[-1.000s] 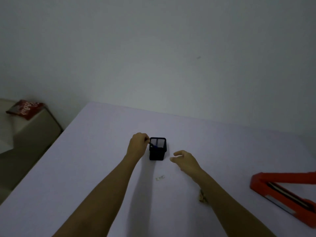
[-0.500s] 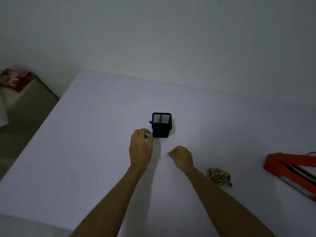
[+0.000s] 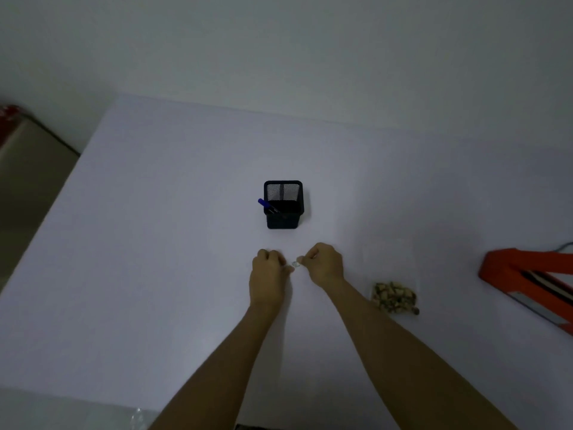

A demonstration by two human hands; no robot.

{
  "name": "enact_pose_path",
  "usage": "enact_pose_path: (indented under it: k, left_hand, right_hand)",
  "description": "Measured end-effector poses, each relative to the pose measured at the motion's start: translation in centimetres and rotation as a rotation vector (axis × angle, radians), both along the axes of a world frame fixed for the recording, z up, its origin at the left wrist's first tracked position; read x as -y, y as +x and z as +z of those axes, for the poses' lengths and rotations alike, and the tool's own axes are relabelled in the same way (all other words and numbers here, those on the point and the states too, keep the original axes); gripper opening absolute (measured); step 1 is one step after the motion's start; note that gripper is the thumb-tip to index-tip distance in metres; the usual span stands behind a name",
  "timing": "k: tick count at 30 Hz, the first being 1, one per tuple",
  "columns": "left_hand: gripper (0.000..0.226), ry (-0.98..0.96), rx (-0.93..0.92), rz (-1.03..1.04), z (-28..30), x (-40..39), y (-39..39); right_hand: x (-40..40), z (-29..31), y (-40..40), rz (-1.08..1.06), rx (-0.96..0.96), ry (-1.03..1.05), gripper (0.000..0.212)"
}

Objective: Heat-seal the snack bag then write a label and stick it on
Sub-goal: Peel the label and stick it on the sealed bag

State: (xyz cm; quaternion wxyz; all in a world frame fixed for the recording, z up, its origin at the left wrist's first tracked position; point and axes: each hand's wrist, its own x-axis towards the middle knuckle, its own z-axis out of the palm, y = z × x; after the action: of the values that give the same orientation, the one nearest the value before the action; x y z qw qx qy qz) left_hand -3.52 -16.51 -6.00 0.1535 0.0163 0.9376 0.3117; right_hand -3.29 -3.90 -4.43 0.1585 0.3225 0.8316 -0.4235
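Evidently the label [image 3: 294, 264], a tiny pale scrap pinched between both hands just above the desk [image 3: 155, 243], is thin, limp and nearly weightless (likely tacky on one face), so it is best taken by its edges. The left hand [image 3: 268, 276] and right hand [image 3: 325, 265] meet knuckles-up, fingers curled, each grip narrow on the scrap. The snack bag [image 3: 395, 297] lies right of the right forearm, near the red sealer [image 3: 527, 280].

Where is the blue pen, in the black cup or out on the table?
In. The blue pen leans inside the black mesh cup, its cap poking over the left rim.
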Motion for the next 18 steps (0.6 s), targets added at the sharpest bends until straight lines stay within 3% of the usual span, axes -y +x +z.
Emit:
enact_pose_path:
  k: [9, 14, 18]
  left_hand:
    - [0.009, -0.117, 0.015, 0.041, 0.4, -1.6, 0.6]
    - [0.004, -0.019, 0.092, 0.099, 0.8, -1.5, 0.2]
    - [0.010, 0.144, 0.179, 0.103, 1.9, -0.1, -1.3]
  right_hand:
    - [-0.1, -0.2, -0.1, -0.007, 0.017, -0.014, 0.036]
    - [0.1, 0.1, -0.1, -0.001, 0.003, -0.024, 0.035]
    - [-0.3, 1.5, -0.2, -0.013, -0.003, -0.180, 0.016]
